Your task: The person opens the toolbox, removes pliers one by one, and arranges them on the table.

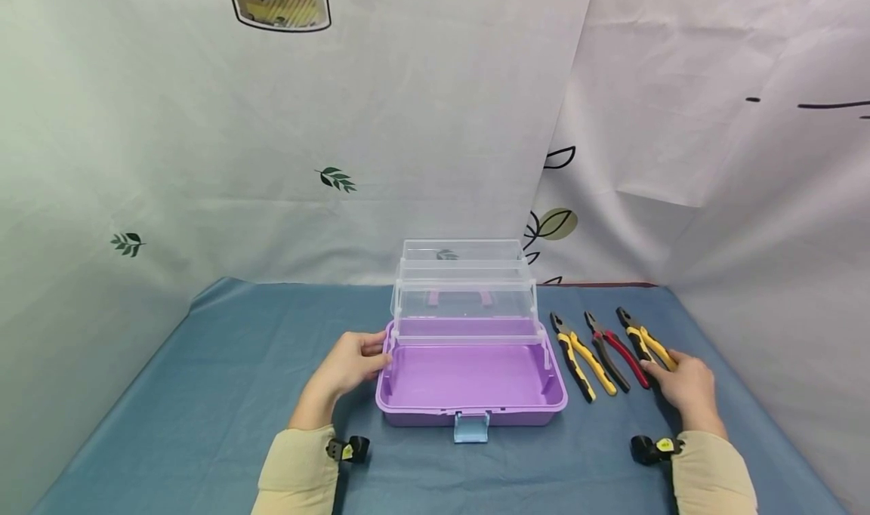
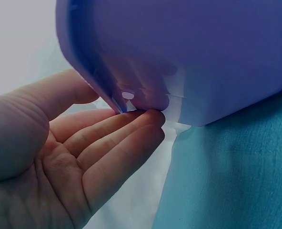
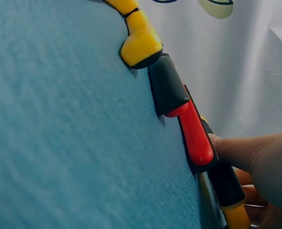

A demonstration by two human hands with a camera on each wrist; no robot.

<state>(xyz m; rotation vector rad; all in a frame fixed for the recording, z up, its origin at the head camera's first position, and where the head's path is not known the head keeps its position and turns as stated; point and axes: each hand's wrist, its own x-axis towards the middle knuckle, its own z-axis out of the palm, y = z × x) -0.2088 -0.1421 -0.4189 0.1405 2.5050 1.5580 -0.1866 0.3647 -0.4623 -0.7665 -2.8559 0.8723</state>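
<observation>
A purple toolbox [image 1: 476, 379] stands with its clear lid and trays [image 1: 465, 292] swung up at the back and a pale blue latch [image 1: 471, 428] hanging at its front. My left hand [image 1: 353, 362] holds its left side; in the left wrist view the thumb lies at the rim and the fingers reach against the outer wall. On the right, my right hand [image 1: 686, 387] grips the handles of the rightmost yellow-and-black pliers [image 1: 642, 337]. In the right wrist view the thumb lies over a black handle part [image 3: 225, 183], with the fingers on its far side.
Between the toolbox and my right hand lie yellow-and-black pliers [image 1: 584, 356] and red-and-black pliers [image 1: 615, 353], jaws toward the back. A blue cloth [image 1: 272, 364] covers the table. White printed fabric [image 1: 435, 122] hangs behind and at the sides.
</observation>
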